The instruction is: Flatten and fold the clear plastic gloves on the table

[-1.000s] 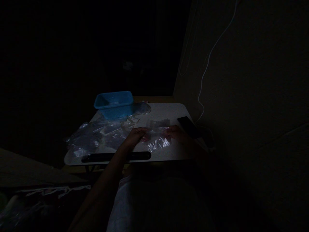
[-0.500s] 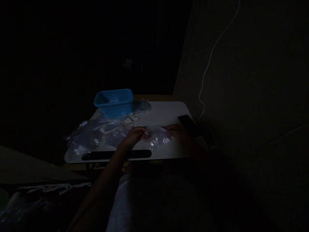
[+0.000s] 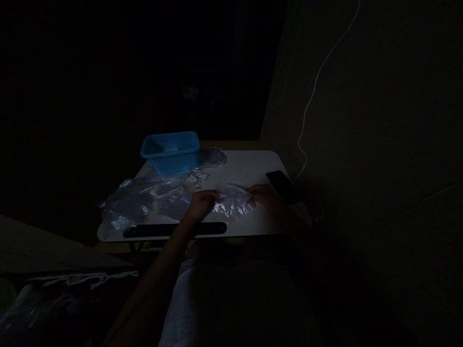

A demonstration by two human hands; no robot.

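Observation:
A clear plastic bag is stretched between my two hands above the white table. My left hand is closed on the bag's left edge. On the opposite edge, my right hand pinches it with closed fingers. The bag looks crinkled and shiny in its lower part; whether anything is inside it cannot be made out in the dim light. More clear plastic bags lie in a loose heap on the left part of the table.
A blue plastic basin stands at the table's back left. Along the front edge runs a black strip. A dark flat phone-like object lies at the right edge. A white cable hangs along the wall.
The bag between my hands has become more gathered and its lower part has risen slightly. My left hand has turned a little, with its fingers more closed.

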